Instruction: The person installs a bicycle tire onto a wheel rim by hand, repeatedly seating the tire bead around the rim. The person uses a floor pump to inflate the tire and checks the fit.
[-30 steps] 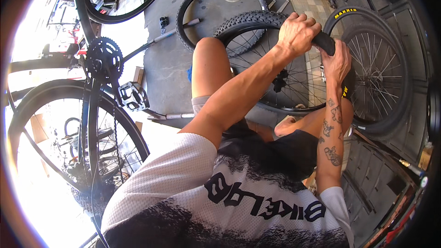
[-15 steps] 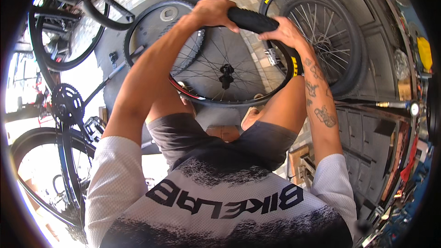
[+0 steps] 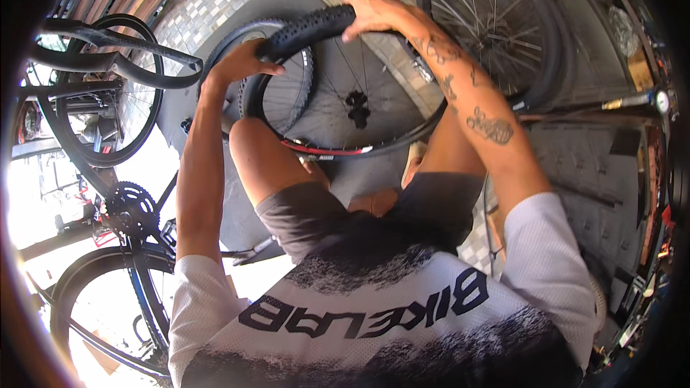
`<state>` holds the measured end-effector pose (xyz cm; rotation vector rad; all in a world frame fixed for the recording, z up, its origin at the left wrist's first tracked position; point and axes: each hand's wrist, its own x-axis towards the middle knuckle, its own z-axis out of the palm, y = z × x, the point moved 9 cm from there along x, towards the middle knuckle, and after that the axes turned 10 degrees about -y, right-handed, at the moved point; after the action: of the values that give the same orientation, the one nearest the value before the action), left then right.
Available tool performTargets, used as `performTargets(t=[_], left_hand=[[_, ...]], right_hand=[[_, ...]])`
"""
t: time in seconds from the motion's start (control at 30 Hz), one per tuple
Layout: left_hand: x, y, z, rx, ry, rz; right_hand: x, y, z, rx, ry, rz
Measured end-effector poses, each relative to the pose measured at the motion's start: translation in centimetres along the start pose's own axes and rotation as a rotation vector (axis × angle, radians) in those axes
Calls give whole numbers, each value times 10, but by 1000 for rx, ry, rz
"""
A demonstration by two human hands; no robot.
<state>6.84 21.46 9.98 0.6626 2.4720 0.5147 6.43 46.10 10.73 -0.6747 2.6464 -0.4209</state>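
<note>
A bicycle wheel stands between my bare knees, with a black hub, thin spokes and a red-and-white marking on its dark rim. Around its upper part runs a black knobby tire. My left hand grips the tire at its upper left, thumb pointing inward and the other fingers partly hidden behind it. At the top, my right hand is wrapped over the tire, its thumb on the near side. A stretch of tread shows between the hands. Whether the tire's edge sits inside the rim I cannot tell.
Behind the wheel, another knobby tire lies on the dark grey mat. A spoked wheel with a black tire rests at the right, near a gauge. To the left stands a bicycle with a black crankset.
Both hands have shifted along the tire toward the left: my left hand from the top to the upper left, my right from the right side to the top. The view has turned somewhat.
</note>
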Motion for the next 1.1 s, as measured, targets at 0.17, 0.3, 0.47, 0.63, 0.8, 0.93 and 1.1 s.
performTargets(t=[0.17, 0.3, 0.47, 0.63, 0.8, 0.93, 1.1], left_hand=[[56, 85, 2, 88, 29, 167], [72, 108, 13, 229, 27, 71], [49, 123, 11, 240, 174, -18], [37, 128, 16, 245, 332, 42], [13, 141, 34, 306, 646, 195], [6, 154, 34, 308, 659, 218], [16, 138, 5, 157, 296, 223]], right_hand=[[5, -23, 0, 117, -71, -133], [-3, -7, -3, 0, 25, -15], [-25, 6, 4, -2, 165, 111], [-42, -11, 4, -42, 454, -4], [-72, -24, 18, -95, 649, -45], [-88, -24, 13, -120, 666, -42], [-55, -12, -4, -20, 369, -49]])
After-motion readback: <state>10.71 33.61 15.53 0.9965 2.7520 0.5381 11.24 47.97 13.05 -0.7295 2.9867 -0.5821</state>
